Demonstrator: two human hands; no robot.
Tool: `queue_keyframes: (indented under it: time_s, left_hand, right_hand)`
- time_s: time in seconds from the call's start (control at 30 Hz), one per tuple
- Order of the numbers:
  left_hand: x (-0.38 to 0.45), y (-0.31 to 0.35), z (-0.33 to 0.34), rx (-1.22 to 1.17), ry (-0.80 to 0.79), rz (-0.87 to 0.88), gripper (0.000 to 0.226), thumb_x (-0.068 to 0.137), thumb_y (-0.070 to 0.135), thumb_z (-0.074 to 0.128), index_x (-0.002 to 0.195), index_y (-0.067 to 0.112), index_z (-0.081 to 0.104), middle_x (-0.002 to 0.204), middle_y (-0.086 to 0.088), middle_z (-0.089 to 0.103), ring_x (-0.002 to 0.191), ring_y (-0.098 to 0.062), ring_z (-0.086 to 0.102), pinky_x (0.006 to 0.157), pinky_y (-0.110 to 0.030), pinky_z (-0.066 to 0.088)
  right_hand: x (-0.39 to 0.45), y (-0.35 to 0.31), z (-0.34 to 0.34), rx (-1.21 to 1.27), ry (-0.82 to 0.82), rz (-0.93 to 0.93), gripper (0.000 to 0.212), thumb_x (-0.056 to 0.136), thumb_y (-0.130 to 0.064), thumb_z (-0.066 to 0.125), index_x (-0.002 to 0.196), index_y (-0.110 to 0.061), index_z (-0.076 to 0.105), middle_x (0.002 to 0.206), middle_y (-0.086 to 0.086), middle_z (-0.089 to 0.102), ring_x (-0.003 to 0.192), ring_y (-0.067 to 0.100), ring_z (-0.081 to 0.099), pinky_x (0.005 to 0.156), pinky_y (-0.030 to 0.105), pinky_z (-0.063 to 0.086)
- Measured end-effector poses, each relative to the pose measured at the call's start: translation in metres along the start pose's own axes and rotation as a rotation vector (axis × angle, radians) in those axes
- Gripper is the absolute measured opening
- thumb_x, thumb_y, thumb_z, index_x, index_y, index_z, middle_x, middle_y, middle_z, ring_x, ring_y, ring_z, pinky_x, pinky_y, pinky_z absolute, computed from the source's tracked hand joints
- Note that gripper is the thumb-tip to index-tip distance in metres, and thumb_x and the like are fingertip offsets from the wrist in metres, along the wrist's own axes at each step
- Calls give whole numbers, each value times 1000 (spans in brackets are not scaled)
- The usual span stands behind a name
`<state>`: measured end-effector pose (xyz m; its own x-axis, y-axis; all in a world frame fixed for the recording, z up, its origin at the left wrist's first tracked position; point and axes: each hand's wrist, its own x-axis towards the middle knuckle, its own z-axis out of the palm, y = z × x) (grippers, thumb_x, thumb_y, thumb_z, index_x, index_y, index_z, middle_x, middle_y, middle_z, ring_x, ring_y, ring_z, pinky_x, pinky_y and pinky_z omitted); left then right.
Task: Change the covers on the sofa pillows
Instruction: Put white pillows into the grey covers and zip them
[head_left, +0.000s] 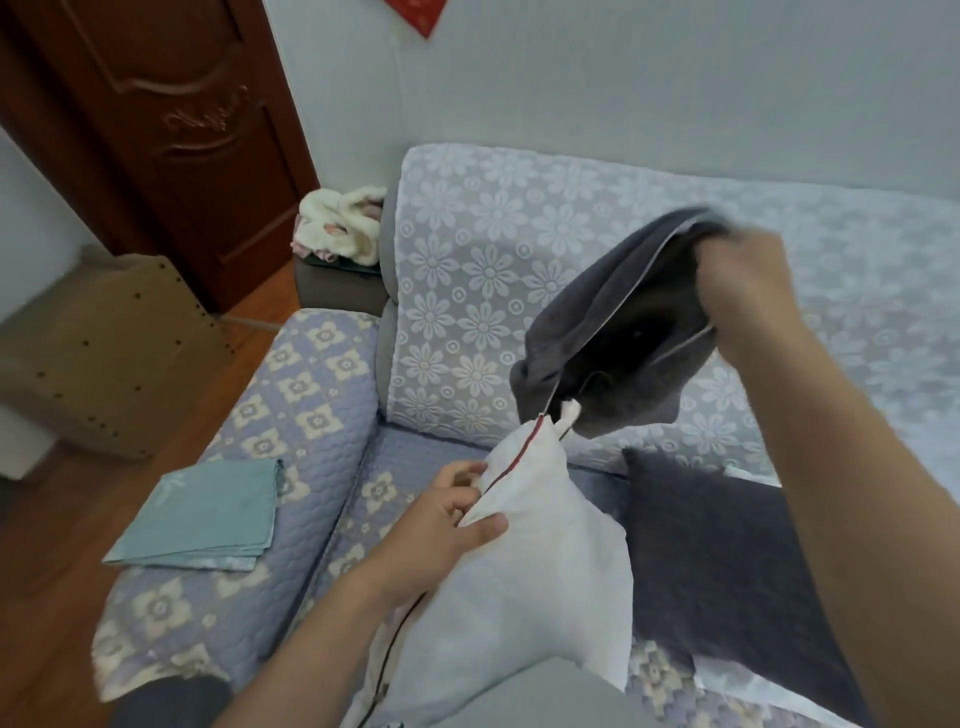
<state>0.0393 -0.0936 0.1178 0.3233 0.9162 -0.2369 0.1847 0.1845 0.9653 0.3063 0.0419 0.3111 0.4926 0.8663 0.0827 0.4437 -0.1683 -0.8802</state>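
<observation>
my left hand (447, 512) pinches the upper edge of the white pillow insert (524, 561), thumb on the near face and fingers curled behind the seam, where a thin red zipper line runs up to the top corner. the insert is plump and smooth, standing on its lower edge on the sofa seat (332, 364) just beyond my lap. my right hand (748, 291), raised up and to the right of the left, grips the rim of the dark grey cover (597, 338), fingers closed on the fabric. the cover hangs limp, its mouth gaping in a long oval edged with a pale zip tape, its lower end meeting the insert's top corner. it looks soft and finely ribbed. under my right forearm lies a second dark grey pillow (727, 561), square and flat on the quilted seat. left of my left hand, on the padded floral armrest, rests a folded teal cover (208, 514), smooth, with crisp stacked edges.
</observation>
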Motion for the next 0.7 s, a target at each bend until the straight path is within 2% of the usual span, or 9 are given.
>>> queue_keyframes:
  time_s: [0.07, 0.13, 0.2, 0.27, 0.33, 0.4, 0.47, 0.57, 0.7]
  left_hand:
    - [-5, -6, 5, -91, -56, -30, 28, 92, 22, 73, 106, -2, 73, 146, 10, 52, 130, -7, 54, 107, -31, 46]
    - [-9, -10, 11, -105, -23, -76, 22, 92, 28, 74, 108, 14, 73, 127, 3, 67, 113, -18, 65, 99, -45, 52]
    - [-9, -15, 15, 37, 100, -133, 24, 81, 48, 76, 97, 37, 62, 102, 13, 69, 94, -12, 63, 90, -40, 53]
    - [-6, -16, 18, 103, 127, -198, 53, 71, 63, 77, 114, 49, 50, 113, 23, 62, 105, -4, 62, 96, -34, 50]
    - [-1, -12, 22, 141, 85, -242, 98, 65, 71, 78, 146, 48, 28, 136, 22, 53, 124, -3, 56, 108, -35, 45]
    - [7, -11, 29, 279, 86, -244, 109, 64, 69, 79, 154, 42, 23, 142, 21, 50, 129, -2, 50, 112, -36, 41]
    - [15, -13, 37, 406, 111, -220, 80, 65, 59, 79, 136, 37, 51, 129, 23, 60, 116, -1, 58, 103, -36, 49]
    - [17, -17, 51, 535, 65, -153, 23, 73, 44, 73, 89, 33, 62, 89, 15, 67, 86, -8, 63, 80, -37, 54]
    - [9, -27, 63, 558, 90, -12, 23, 79, 35, 65, 65, 36, 47, 85, 10, 49, 86, -16, 52, 76, -34, 44]
  right_hand:
    - [-14, 37, 16, -270, -173, -24, 14, 88, -14, 52, 85, -14, 66, 80, 7, 65, 82, 25, 61, 72, 31, 42]
    - [-29, 78, 34, -460, -393, 35, 19, 91, -22, 56, 88, -10, 69, 88, 11, 68, 84, 29, 64, 75, 33, 47]
    - [-45, 111, 49, -622, -622, 126, 29, 94, -35, 55, 81, -11, 64, 91, 12, 68, 73, 24, 61, 65, 32, 48]
    - [-58, 134, 55, -767, -814, 183, 41, 95, -49, 49, 85, -13, 64, 94, 12, 69, 75, 23, 62, 62, 31, 49]
    - [-66, 150, 54, -854, -941, 169, 56, 99, -56, 39, 117, -10, 65, 123, 14, 65, 107, 29, 62, 80, 34, 46]
    - [-67, 153, 49, -861, -975, 178, 67, 103, -58, 27, 145, -10, 48, 151, 12, 45, 136, 30, 44, 102, 37, 36]
    - [-63, 150, 44, -829, -968, 201, 72, 103, -60, 20, 152, -11, 37, 160, 10, 32, 146, 29, 30, 115, 39, 23]
    - [-54, 140, 36, -709, -863, 214, 74, 102, -62, 24, 140, -5, 51, 149, 15, 48, 136, 33, 44, 108, 37, 31]
    - [-46, 126, 29, -495, -741, 133, 61, 99, -63, 34, 90, -8, 57, 92, 8, 63, 88, 24, 60, 74, 35, 38]
